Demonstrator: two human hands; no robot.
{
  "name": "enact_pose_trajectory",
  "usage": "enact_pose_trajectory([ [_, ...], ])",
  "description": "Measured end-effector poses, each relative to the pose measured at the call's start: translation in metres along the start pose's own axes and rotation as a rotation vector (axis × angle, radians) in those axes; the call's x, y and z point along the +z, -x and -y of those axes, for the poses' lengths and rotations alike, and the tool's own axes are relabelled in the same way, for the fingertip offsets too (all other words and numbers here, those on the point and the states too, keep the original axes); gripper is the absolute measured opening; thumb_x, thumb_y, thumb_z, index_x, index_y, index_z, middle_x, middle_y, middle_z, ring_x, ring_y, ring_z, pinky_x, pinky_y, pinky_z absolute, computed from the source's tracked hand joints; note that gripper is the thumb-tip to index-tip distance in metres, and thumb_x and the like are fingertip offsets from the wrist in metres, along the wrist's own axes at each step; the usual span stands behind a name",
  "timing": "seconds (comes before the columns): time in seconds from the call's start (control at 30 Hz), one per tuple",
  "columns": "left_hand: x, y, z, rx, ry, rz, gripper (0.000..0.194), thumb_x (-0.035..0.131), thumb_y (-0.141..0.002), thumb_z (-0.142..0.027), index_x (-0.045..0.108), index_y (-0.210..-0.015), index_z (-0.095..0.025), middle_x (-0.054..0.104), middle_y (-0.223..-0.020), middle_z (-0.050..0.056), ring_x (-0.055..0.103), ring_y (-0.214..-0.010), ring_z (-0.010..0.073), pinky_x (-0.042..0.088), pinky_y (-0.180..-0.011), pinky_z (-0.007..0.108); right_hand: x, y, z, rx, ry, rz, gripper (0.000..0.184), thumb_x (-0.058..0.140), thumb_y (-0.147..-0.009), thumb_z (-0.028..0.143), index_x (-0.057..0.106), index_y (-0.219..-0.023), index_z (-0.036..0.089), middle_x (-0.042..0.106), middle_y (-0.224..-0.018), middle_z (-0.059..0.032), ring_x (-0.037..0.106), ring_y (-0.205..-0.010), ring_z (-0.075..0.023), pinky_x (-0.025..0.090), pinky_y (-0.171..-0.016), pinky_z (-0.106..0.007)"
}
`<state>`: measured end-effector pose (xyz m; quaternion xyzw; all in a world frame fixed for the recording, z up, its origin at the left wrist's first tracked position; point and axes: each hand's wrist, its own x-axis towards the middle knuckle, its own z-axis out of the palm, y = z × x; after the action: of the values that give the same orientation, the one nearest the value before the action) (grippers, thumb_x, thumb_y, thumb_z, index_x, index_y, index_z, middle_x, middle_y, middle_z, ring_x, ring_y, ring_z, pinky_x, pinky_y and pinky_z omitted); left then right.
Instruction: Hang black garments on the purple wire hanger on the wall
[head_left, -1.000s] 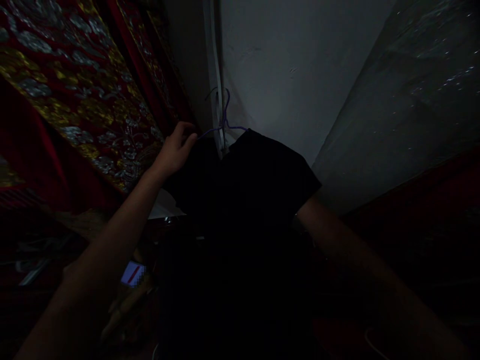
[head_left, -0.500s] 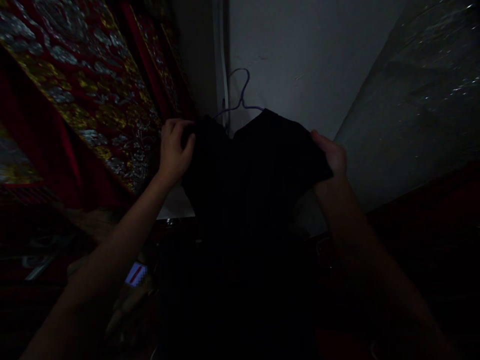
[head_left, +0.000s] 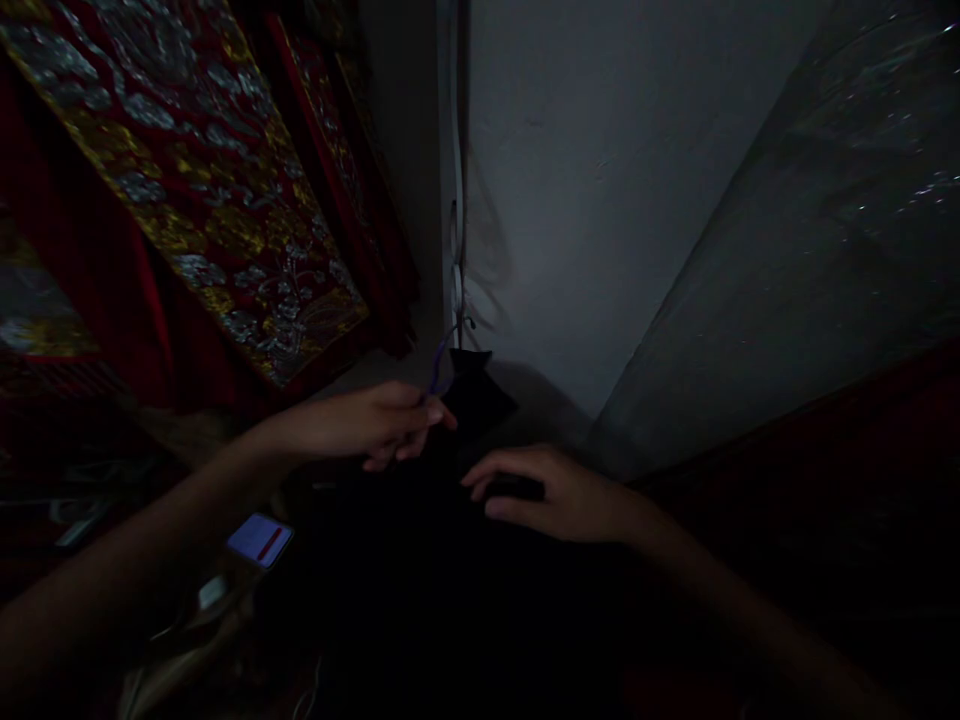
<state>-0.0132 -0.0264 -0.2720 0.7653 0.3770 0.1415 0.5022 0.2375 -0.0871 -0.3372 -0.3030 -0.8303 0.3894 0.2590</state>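
A black short-sleeved garment (head_left: 480, 400), now bunched and partly turned sideways, hangs low before the wall. Its lower part merges into the darkness. The purple hanger (head_left: 436, 368) shows its hook just above the fingers of my left hand (head_left: 401, 425). Those fingers are closed at the hanger's neck, beside the garment's top; the exact grip is dim. To the right, my right hand (head_left: 547, 490) is over the black cloth with its thumb and fingers apart. Whether it touches the cloth is hard to see.
Red cloth with gold and silver embroidery (head_left: 247, 230) hangs on the left. A lit phone (head_left: 261, 540) lies below my left forearm. A pale wall (head_left: 570, 200) stands behind, with a strip-like cord (head_left: 456, 150) running down it and a clear plastic sheet (head_left: 787, 250) at right.
The garment, spread wide on its hanger before, has come down and turned narrow. My left hand has left one shoulder for the hanger; my right hand has let go of the other sleeve and moved inward.
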Motion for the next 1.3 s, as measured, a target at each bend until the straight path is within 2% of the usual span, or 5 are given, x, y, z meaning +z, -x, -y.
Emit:
enact_pose_trajectory([
  [0.17,-0.044,-0.017,-0.002,0.307,-0.421,-0.538,0.032,0.062,-0.087,-0.051,0.069,-0.084,-0.020,0.065,-0.073,0.003,0.059,-0.067,0.0169,0.043,-0.055,0.026,-0.013,0.007,-0.028,0.120,-0.025,-0.158,0.029,0.052,-0.100,0.041,0.069,-0.111,0.020,0.074,-0.099,-0.0047,0.068,-0.097,-0.0181,0.049,-0.090,-0.032],
  [0.43,-0.127,-0.115,-0.042,0.231,-0.161,-0.653,0.027,0.063,-0.087,-0.042,0.073,-0.085,-0.017,0.056,-0.058,0.002,0.045,-0.049,0.0114,0.033,-0.048,0.026,0.032,0.001,-0.028,0.225,-0.145,0.195,0.031,0.057,-0.097,0.040,0.070,-0.114,0.017,0.075,-0.099,-0.0065,0.069,-0.092,-0.0182,0.050,-0.082,-0.030],
  [0.97,-0.085,-0.139,-0.024,0.480,-0.669,-0.658,0.034,0.053,-0.094,-0.041,0.072,-0.103,-0.014,0.068,-0.086,0.008,0.062,-0.081,0.0202,0.048,-0.078,0.033,0.021,-0.105,-0.159,0.790,0.022,-0.660,0.045,0.052,-0.094,0.042,0.057,-0.057,0.019,0.059,-0.052,-0.0036,0.058,-0.055,-0.0148,0.041,-0.062,-0.027],
  [1.1,-0.045,-0.102,0.026,0.583,-0.743,-0.866,0.041,0.057,-0.093,-0.043,0.061,-0.128,-0.022,0.057,-0.135,0.014,0.048,-0.128,0.0314,0.040,-0.105,0.047,0.056,-0.092,-0.166,0.779,-0.131,-0.708,0.031,0.047,-0.093,0.035,0.056,-0.068,0.018,0.068,-0.067,-0.0059,0.057,-0.051,-0.0128,0.043,-0.056,-0.026],
  [1.3,0.111,-0.066,0.158,0.328,-0.202,-1.138,0.028,0.042,-0.092,-0.029,0.057,-0.117,-0.027,0.057,-0.119,0.013,0.054,-0.119,0.0287,0.046,-0.103,0.047,0.113,-0.054,-0.144,0.613,-0.385,-0.799,0.041,0.043,-0.089,0.052,0.053,-0.067,0.020,0.064,-0.060,-0.0051,0.050,-0.044,-0.0122,0.038,-0.047,-0.026],
])
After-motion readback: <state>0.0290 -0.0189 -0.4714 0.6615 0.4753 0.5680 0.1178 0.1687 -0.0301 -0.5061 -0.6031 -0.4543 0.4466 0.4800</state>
